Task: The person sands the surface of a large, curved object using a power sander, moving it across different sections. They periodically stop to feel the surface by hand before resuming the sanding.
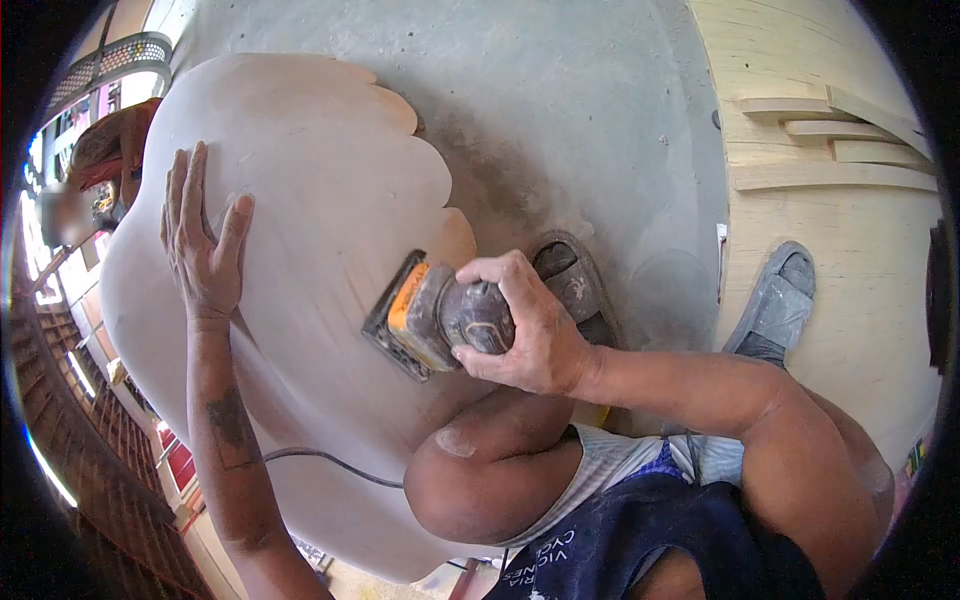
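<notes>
A large pale panel (300, 130) with a scalloped edge fills the left and middle of the view. My left hand (208, 235) lies flat on its surface, fingers spread, holding nothing. Wrapped round the grey body of a power sander (440, 315) with an orange band is my right hand (530, 325). The sander's square base is tilted at the panel's surface; whether it touches all along cannot be seen. Faint brownish streaks mark the surface beside it. A dark cable (330, 458) runs across the panel's lower part, near my bent knee.
Curved wood strips (835, 178) lie on a plywood sheet (830, 300) at the right. Dusty grey floor (560, 110) stretches behind the panel. My sandalled feet are right of the sander. A perforated chair back (120, 60) and a blurred person stand at the far left.
</notes>
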The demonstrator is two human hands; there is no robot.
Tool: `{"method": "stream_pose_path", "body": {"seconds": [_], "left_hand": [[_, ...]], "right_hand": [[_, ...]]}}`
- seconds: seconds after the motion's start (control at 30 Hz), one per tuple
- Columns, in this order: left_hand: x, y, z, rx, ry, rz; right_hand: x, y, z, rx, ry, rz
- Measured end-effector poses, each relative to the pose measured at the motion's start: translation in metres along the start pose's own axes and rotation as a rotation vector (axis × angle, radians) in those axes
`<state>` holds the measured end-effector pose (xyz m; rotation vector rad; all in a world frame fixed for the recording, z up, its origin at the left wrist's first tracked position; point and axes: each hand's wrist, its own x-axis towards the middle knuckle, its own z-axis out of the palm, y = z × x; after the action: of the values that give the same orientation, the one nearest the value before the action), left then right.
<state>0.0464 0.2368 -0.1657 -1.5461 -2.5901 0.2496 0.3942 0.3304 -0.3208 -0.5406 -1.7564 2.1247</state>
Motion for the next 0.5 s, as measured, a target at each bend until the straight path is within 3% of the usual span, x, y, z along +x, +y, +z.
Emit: {"method": "stream_pose_path", "body": {"seconds": [0.07,0.27,0.5], "left_hand": [[-0.001,0.002,-0.001,-0.006,0.001,-0.006],[-0.001,-0.006,0.003,0.009,0.023,-0.005],[-0.003,-0.009,0.011,0.071,0.061,-0.034]], "right_hand": [[0.020,0.004,0.001,-0.028,0.082,-0.093],[0.087,0.008,-0.005,0.078,0.160,0.140],[-0.016,0.004,0.013,-0.041,0.082,-0.093]]}}
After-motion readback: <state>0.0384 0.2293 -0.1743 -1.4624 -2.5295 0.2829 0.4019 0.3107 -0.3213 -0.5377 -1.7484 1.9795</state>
